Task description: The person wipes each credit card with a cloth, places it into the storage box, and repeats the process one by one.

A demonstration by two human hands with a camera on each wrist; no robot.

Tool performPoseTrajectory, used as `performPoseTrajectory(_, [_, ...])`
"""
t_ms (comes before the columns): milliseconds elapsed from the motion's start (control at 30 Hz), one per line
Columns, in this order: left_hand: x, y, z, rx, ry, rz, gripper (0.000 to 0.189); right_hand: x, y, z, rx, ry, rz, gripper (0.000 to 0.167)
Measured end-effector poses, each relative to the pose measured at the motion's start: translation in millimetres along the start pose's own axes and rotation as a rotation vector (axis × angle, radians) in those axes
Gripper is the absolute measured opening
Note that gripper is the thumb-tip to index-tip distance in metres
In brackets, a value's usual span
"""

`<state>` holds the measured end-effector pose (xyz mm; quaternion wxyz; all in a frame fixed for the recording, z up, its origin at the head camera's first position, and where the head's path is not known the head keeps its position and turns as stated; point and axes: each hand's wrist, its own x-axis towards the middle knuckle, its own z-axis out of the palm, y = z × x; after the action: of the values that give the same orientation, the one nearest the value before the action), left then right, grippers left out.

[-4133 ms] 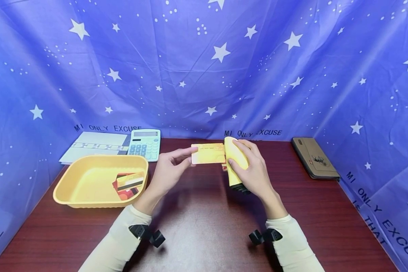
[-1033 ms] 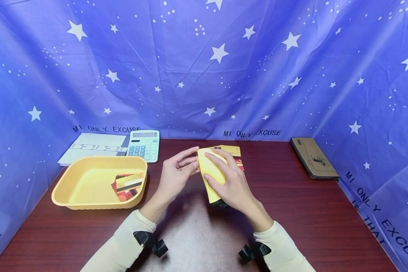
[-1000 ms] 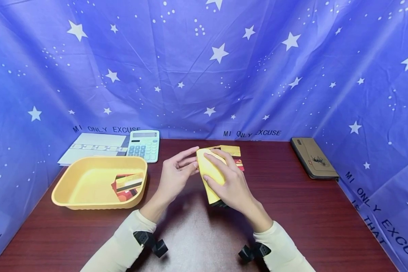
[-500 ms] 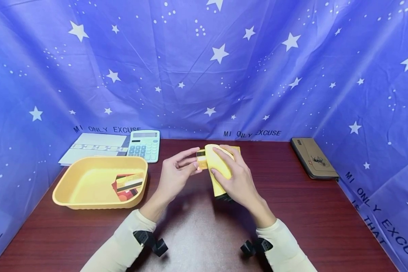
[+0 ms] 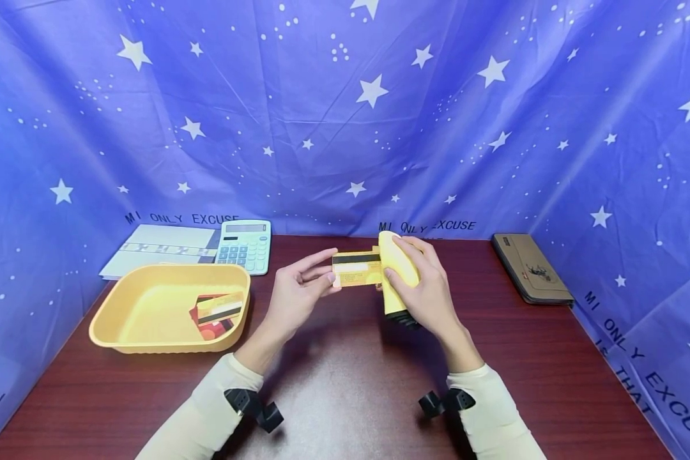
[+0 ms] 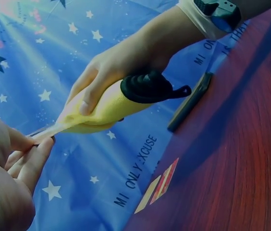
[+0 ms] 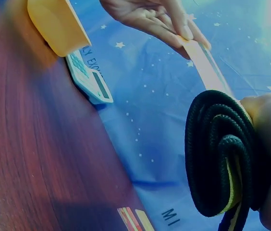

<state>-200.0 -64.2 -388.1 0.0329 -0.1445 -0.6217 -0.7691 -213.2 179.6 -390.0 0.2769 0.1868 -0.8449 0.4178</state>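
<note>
My left hand pinches the left end of a gold bank card, whose back with its dark magnetic stripe is turned up. My right hand grips a folded yellow cloth with black edging. That cloth covers the card's right end. In the right wrist view the black edge shows several rolled layers. Below the held card, a red card and a gold card lie on the table in the left wrist view; the cloth and card mostly hide them in the head view.
A yellow plastic basin at the left holds several bank cards. Behind it are a light blue calculator and a white box-like item. A brown wallet lies at the far right. Starry blue fabric hangs behind the table.
The card showed its other face about four seconds ago. Over the last second, my right hand slid the cloth rightward along the card, uncovering its striped back. My left hand stayed nearly still.
</note>
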Motion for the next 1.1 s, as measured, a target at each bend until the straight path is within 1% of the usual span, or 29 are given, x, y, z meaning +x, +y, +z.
performPoseTrajectory(167, [1.4, -4.2, -0.5, 0.044, -0.008, -0.014, 0.043, 0.4, 3, -4, -0.013, -0.003, 0.015, 0.059])
performPoseTrajectory(333, [4.2, -6.1, 1.2, 0.049, -0.020, -0.016, 0.044, 0.2, 6, -8, -0.020, 0.010, 0.026, 0.058])
performPoseTrajectory(433, [5.3, -2.8, -0.7, 0.054, -0.013, -0.009, 0.044, 0.4, 6, -9, -0.015, 0.016, 0.034, 0.058])
performPoseTrajectory(533, [5.3, 5.0, -9.0, 0.073, 0.005, -0.002, 0.044, 0.9, 6, -9, -0.016, 0.008, 0.038, 0.058])
performPoseTrajectory(600, [5.0, 12.8, -18.0, 0.094, 0.019, 0.005, 0.044, 1.4, 7, -8, -0.022, 0.003, 0.037, 0.058])
performPoseTrajectory(700, [3.9, 27.4, -38.6, 0.152, 0.036, 0.003, 0.045, 1.9, 7, -8, -0.022, 0.010, 0.040, 0.058])
performPoseTrajectory(833, [0.2, 46.0, -71.6, 0.268, 0.077, -0.003, 0.045, 1.6, 6, -10, -0.013, 0.018, 0.049, 0.058])
performPoseTrajectory(933, [-5.2, 55.5, -97.5, 0.329, 0.109, -0.004, 0.045, 1.7, 6, -10, -0.010, 0.009, 0.051, 0.058])
performPoseTrajectory(1033, [-11.6, 61.6, -121.3, 0.326, 0.125, -0.022, 0.045, 2.1, 7, -9, -0.012, 0.003, 0.051, 0.058])
performPoseTrajectory(1100, [-15.7, 63.4, -136.5, 0.341, 0.116, -0.039, 0.046, 2.1, 7, -9, -0.012, 0.000, 0.054, 0.058])
